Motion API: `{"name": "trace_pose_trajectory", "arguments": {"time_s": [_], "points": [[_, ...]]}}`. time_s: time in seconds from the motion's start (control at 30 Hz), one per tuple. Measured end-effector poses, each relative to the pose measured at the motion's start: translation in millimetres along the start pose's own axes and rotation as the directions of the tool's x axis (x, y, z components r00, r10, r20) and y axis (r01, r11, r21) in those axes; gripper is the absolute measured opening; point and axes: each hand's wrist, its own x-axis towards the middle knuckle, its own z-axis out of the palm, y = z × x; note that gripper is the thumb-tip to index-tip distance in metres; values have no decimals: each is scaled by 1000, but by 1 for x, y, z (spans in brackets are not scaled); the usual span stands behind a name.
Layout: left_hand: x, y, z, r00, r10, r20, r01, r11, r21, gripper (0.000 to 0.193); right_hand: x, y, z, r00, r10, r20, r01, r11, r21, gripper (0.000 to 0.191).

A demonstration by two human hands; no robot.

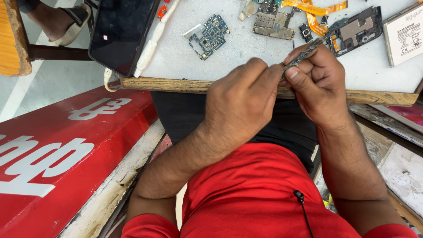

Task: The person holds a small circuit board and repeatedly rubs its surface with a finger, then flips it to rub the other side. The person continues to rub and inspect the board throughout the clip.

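We see a white-topped bench with a worn wooden edge (185, 84) across the far side. Far left on it lies a black glossy phone (121, 33), overhanging the edge. Near the bench's edge, our left hand (240, 108) and right hand (319, 86) meet, both pinching a narrow dark circuit strip (304, 55), fingers closed around it, just above the wooden edge. Beyond lie a blue-green square circuit board (209, 36), a metal-shielded grey board (273, 23) and an orange flex ribbon (315, 11).
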Motion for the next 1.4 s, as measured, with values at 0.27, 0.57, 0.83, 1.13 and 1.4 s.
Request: {"name": "trace_pose_trajectory", "arguments": {"time_s": [0.27,0.57,0.83,1.13,1.4], "points": [[17,-11,-8,984,-81,157,102,986,-129,8,-1,-4,-2,1000,17,6,-16,992,-123,14],[27,-17,-10,964,-140,228,212,919,-333,5,-2,-7,-2,1000,1,31,1,999,-53,15],[32,-28,-14,874,-231,428,438,756,-486,8,-1,-9,-2,998,17,57,-15,1000,-27,14],[20,-12,-13,979,-122,165,175,919,-355,5,1,-11,-4,998,50,37,-54,992,111,16],[14,-9,-4,992,-93,85,114,950,-290,9,-2,-9,-8,998,64,16,-64,997,36,14]]}}
